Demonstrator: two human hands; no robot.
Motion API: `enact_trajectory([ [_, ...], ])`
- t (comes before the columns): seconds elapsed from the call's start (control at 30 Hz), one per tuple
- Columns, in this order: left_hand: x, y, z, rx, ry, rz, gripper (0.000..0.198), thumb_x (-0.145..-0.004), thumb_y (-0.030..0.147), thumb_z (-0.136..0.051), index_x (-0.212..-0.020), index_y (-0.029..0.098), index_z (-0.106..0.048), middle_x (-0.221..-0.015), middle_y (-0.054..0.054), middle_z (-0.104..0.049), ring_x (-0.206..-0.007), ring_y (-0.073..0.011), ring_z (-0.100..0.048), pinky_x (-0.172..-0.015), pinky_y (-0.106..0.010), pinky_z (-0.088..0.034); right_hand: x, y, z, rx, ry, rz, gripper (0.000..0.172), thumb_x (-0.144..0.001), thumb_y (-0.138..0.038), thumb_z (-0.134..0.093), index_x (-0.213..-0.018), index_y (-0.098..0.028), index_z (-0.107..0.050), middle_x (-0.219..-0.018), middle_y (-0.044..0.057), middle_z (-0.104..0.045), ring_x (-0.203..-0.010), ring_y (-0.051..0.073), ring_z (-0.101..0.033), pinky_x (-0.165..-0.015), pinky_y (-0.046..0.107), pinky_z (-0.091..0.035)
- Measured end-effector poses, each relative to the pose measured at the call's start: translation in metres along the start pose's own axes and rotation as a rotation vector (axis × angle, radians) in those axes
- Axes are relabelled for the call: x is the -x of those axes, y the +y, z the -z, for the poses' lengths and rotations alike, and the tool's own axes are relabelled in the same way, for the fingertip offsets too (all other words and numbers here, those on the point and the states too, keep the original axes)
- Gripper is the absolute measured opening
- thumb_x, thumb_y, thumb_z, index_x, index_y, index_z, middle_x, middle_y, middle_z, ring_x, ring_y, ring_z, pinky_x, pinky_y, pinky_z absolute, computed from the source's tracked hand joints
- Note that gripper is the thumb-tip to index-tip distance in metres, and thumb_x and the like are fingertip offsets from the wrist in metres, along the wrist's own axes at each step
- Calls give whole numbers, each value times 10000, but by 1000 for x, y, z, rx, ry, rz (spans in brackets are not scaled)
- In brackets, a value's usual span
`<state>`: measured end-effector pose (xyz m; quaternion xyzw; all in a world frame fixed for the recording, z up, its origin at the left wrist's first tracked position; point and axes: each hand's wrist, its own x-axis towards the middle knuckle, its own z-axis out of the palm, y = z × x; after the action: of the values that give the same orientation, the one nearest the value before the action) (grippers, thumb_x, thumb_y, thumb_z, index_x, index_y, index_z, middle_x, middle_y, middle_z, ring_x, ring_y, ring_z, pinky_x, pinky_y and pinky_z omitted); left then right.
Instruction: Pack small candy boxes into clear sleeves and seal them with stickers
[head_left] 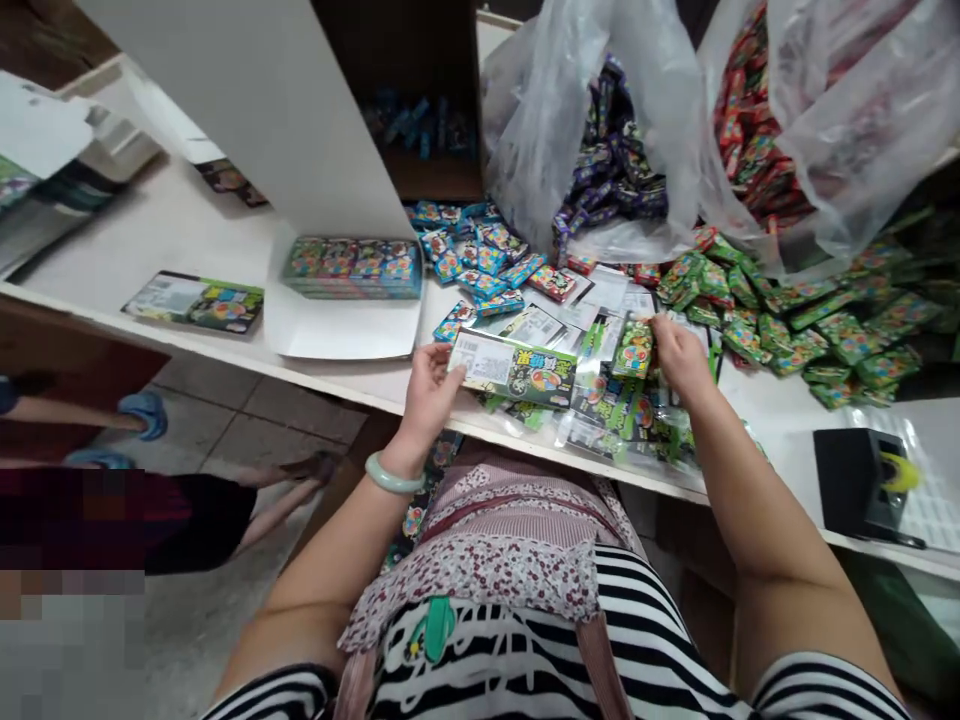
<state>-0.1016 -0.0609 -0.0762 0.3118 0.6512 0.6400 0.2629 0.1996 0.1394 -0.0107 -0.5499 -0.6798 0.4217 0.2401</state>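
White worktop [150, 240], head view. Left hand [431, 385] gripping flat printed carton [514, 368] at near edge; right hand [675, 355] pinching green packet [634, 348] just beside it. Display box [341, 335] further left apparently filled; loose green packets [817, 335] and blue packets [484, 262] heaped behind, so probably early days.
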Motion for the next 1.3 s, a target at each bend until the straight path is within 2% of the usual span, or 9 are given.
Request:
enact_trajectory([
  [0.2,2,14,9,-522,-106,-334,512,-727,425,-813,-1150,221,-609,-1249,-123,-597,-1263,-325,-522,-1156,-513,-378,1,8,2,297,-66,7,294,-877,-489,-573,-964,-213,-629,-775,60,-682,-690,240,-639,-657,368,-518],
  [0.3,-3,24,-2,-562,-431,-411,600,-741,488,-812,-1245,240,-600,-1337,-129,-593,-1311,-347,-515,-1177,-529,-377,9,6,14,518,27,197,353,-895,-454,-583,-1109,-188,-673,-1033,129,-719,-892,285,-661,-804,409,-505],
  [0.4,-10,30,-15,-642,-673,-459,692,-777,535,-780,-1360,246,-545,-1429,-148,-557,-1390,-376,-464,-1199,-580,-334,15,3,30,583,18,258,319,-910,-397,-578,-1108,-180,-702,-1064,136,-719,-896,284,-666,-812,410,-506],
  [0.53,-14,40,-25,-836,-838,-437,842,-815,542,-750,-1516,245,-391,-1605,-158,-381,-1532,-397,-268,-1249,-631,-199,10,-1,32,608,-176,473,295,-905,-277,-591,-1155,-175,-708,-1158,147,-725,-1062,304,-663,-938,459,-507],
  [0.67,-13,47,-30,-973,-983,-359,994,-783,511,-794,-1590,262,-271,-1696,-153,-193,-1578,-427,-92,-1257,-653,-132,-6,-14,18,737,-517,698,441,-892,-183,-591,-1323,-248,-656,-1482,111,-581,-1402,337,-472,-1101,555,-401],
  [0.9,-17,35,-35,-945,-945,-412,924,-822,465,-756,-1588,277,-274,-1667,-144,-263,-1556,-434,-168,-1249,-675,-148,-24,-33,14,871,-698,493,496,-837,-325,-740,-1327,-287,-669,-1246,113,-677,-1091,273,-661,-937,379,-517],
  [1.13,-19,28,-32,-902,-858,-498,883,-780,476,-790,-1528,238,-386,-1513,-168,-424,-1444,-426,-357,-1225,-673,-215,-3,-29,27,1109,-288,46,406,-978,-454,-498,-1046,-136,-742,-1021,187,-754,-982,324,-701,-761,377,-503],
  [1.2,-21,28,-31,-888,-809,-540,902,-746,500,-814,-1509,235,-413,-1444,-163,-464,-1384,-421,-416,-1210,-686,-235,7,-26,33,1100,-226,62,416,-993,-437,-457,-1062,-133,-733,-1044,204,-751,-1001,343,-702,-787,413,-516],
  [1.3,-23,31,-31,-864,-739,-596,950,-697,522,-846,-1496,228,-425,-1354,-155,-496,-1285,-401,-485,-1160,-654,-345,12,-22,39,963,-301,331,515,-895,-453,-653,-1318,-161,-625,-1342,191,-657,-1261,362,-597,-993,467,-492],
])
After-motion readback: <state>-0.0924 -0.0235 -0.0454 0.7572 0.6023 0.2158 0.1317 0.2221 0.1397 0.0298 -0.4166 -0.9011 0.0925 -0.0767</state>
